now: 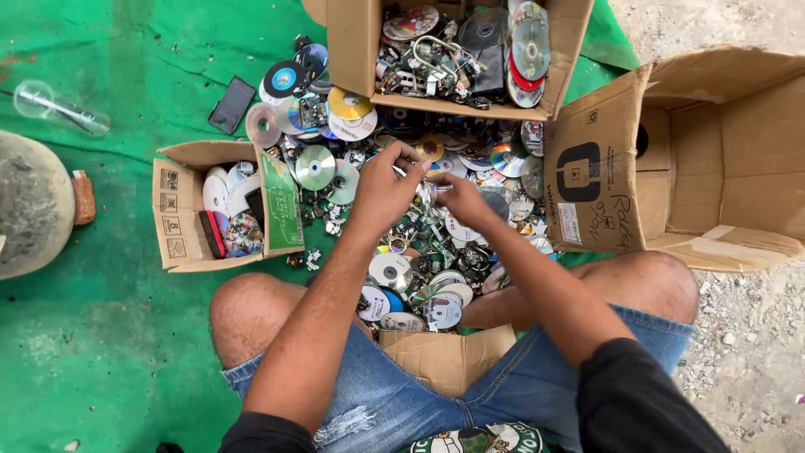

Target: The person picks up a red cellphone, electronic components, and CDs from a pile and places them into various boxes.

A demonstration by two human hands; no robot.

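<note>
Discs (402, 277) lie between three boxes: left (189, 155), behind (356, 50), right (671, 151)

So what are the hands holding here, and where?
Both hands, left and right, pinch a small shiny piece between their fingertips above the disc pile; which part cannot be told.

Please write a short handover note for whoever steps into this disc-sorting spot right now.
Left hand and right hand meet over the pile of discs and small parts, pinching a small shiny piece between their fingertips; too small to identify.
Small box at the left holds several discs.
Top box holds discs and tangled metal parts.
Large box at the right lies on its side, nothing visible in it.
Done: some discs boxed.
Left: most of the pile sits loose on the green mat.
</note>
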